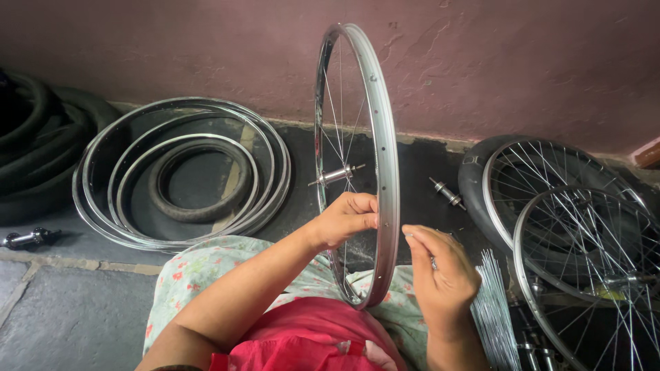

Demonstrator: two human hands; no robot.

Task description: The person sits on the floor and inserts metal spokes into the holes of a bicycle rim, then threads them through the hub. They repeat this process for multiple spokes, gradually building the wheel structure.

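While the left hand point(347, 218) pinches the upright bicycle rim point(385, 172) | right hand point(440, 275) grips a small spoke nipple, barely visible | hub point(335, 174) mid-wheel | loose spoke bundle point(493, 309) lower right | bare rims point(182, 172) stacked left | no labels legible

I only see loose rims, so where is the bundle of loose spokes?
The bundle of spokes lies on the floor at lower right, just beside the right hand and left of the spoked wheels.

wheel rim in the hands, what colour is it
Shiny silver metal, the wheel rim stands upright between the left hand and right hand; head view.
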